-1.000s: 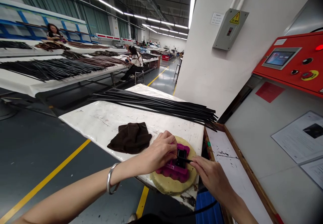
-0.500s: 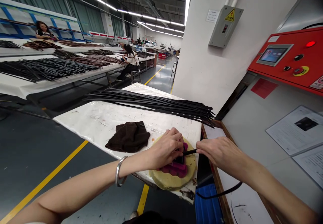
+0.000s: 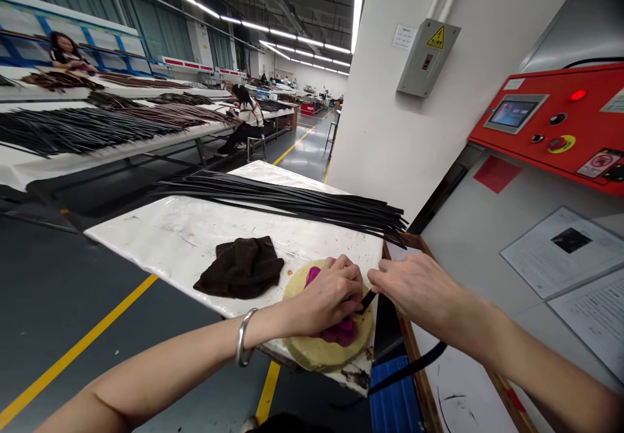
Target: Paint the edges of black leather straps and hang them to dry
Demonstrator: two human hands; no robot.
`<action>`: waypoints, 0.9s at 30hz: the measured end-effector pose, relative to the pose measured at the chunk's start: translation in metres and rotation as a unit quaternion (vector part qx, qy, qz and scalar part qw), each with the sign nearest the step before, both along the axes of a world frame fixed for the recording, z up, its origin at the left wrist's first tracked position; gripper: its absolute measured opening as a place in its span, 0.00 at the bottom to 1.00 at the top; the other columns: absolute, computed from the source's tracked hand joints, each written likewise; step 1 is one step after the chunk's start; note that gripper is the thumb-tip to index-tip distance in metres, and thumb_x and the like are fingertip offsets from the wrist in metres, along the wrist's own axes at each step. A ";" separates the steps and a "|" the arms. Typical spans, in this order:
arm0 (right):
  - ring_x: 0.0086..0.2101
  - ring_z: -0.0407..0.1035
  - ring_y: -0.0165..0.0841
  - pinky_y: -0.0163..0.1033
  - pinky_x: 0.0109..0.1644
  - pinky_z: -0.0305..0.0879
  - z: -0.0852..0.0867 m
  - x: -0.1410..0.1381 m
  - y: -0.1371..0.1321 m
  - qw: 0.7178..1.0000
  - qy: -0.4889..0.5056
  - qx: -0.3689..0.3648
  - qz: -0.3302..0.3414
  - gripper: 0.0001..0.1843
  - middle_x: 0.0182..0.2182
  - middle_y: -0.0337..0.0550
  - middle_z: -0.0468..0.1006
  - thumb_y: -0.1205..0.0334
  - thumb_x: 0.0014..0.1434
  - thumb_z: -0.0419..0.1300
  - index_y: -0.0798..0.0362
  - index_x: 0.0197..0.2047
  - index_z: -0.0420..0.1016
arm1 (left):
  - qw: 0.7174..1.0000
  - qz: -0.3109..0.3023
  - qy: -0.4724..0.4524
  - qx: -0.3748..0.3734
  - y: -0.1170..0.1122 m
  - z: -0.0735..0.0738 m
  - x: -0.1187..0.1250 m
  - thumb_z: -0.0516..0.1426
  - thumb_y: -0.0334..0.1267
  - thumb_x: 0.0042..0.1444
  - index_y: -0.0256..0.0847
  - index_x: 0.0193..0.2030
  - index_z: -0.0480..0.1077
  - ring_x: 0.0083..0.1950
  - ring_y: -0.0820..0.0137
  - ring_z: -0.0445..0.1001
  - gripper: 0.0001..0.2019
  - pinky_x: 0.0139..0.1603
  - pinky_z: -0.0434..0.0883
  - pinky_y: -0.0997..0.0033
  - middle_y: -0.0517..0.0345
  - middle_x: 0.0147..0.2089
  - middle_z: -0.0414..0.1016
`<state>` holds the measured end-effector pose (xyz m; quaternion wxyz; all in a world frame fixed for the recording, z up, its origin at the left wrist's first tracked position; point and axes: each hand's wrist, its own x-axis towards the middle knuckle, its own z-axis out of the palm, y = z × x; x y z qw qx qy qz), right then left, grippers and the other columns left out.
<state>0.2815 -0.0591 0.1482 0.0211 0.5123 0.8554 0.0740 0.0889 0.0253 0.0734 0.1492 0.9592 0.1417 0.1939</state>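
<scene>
My left hand [image 3: 329, 296] presses down over a magenta moulded holder [image 3: 341, 333] on a round tan pad [image 3: 316, 352], covering most of the holder and a black piece on it. A short black strap end [image 3: 368, 301] sticks out from under my left fingers. My right hand [image 3: 414, 287] is just right of that end, fingers apart, not clearly gripping it. A black strap [image 3: 409, 368] hangs beyond the table edge below my right forearm. A dark brown cloth [image 3: 240, 268] lies left of the pad. A silver bangle [image 3: 242, 329] circles my left wrist.
A bundle of long black straps [image 3: 283, 200] lies across the far part of the white table [image 3: 146, 228]. Below the right edge are a blue crate [image 3: 394, 397] and a wooden-edged board. A red control panel [image 3: 550, 121] and papers [image 3: 563, 251] are at right; co-workers [image 3: 244, 118] sit at long tables.
My left hand has moved over the magenta holder and hides the black piece. My right hand has come away from the strap end. The view has turned slightly.
</scene>
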 end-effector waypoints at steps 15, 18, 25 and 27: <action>0.31 0.66 0.32 0.35 0.34 0.60 -0.098 -0.009 -0.015 0.796 0.564 -0.120 -0.184 0.18 0.31 0.39 0.73 0.45 0.66 0.55 0.52 0.38 0.74 | 0.901 0.132 -0.273 0.309 -0.004 -0.007 -0.053 0.64 0.27 0.57 0.43 0.51 0.70 0.43 0.65 0.70 0.16 0.49 0.64 0.56 0.57 0.42 0.79; 0.37 0.69 0.34 0.35 0.39 0.61 -0.105 -0.019 -0.019 0.835 0.527 -0.065 -0.144 0.15 0.35 0.40 0.75 0.51 0.69 0.52 0.50 0.38 0.75 | 0.902 0.208 -0.292 0.242 -0.002 -0.019 -0.072 0.63 0.25 0.57 0.45 0.54 0.69 0.44 0.63 0.69 0.20 0.47 0.64 0.53 0.54 0.44 0.78; 0.35 0.73 0.32 0.33 0.36 0.63 -0.124 -0.024 -0.017 0.877 0.475 0.018 -0.072 0.10 0.34 0.40 0.76 0.60 0.71 0.52 0.50 0.42 0.74 | 0.895 0.309 -0.296 0.124 -0.002 -0.063 -0.098 0.58 0.26 0.63 0.47 0.53 0.72 0.47 0.62 0.68 0.15 0.47 0.64 0.55 0.53 0.47 0.73; 0.34 0.74 0.32 0.33 0.36 0.64 -0.126 -0.024 -0.015 0.883 0.464 0.032 -0.061 0.09 0.34 0.40 0.76 0.62 0.71 0.52 0.50 0.42 0.74 | 0.895 0.321 -0.292 0.106 -0.004 -0.070 -0.102 0.57 0.27 0.64 0.47 0.53 0.72 0.47 0.62 0.68 0.14 0.47 0.63 0.56 0.53 0.46 0.73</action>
